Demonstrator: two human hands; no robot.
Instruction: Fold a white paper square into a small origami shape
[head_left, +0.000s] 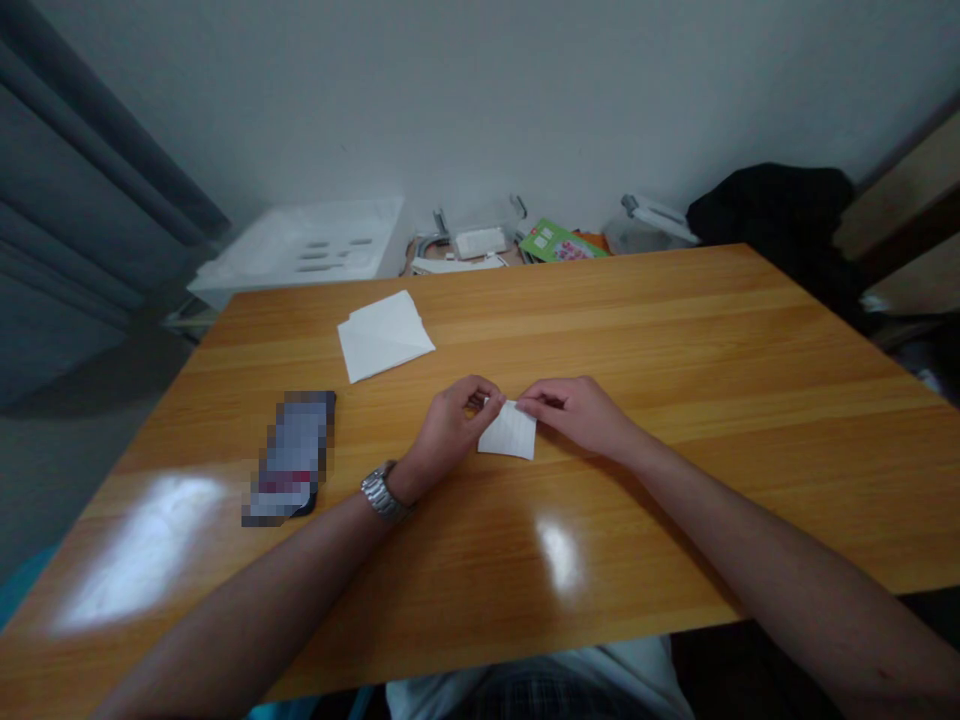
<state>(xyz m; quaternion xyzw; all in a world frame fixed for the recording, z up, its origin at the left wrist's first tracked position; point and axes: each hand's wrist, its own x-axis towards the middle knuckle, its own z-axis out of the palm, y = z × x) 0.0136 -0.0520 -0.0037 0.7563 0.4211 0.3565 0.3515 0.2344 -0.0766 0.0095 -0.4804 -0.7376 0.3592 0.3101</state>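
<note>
A small white piece of paper [508,434], roughly square with faint crease lines, is between my two hands just over the wooden table [645,540]. My left hand [459,418], with a metal watch [382,490] on its wrist, pinches the paper's upper left corner. On the other side, the fingertips of my right hand [574,408] are pinched at its upper right corner. The lower edge of the paper hangs toward me. Whether it is folded in layers cannot be made out.
A stack of white paper sheets [386,335] lies at the back left of the table. A pixelated phone [296,450] is to the left of my left hand. Beyond the far edge are a white foam tray [300,240], a green booklet [559,242] and black cloth [772,215].
</note>
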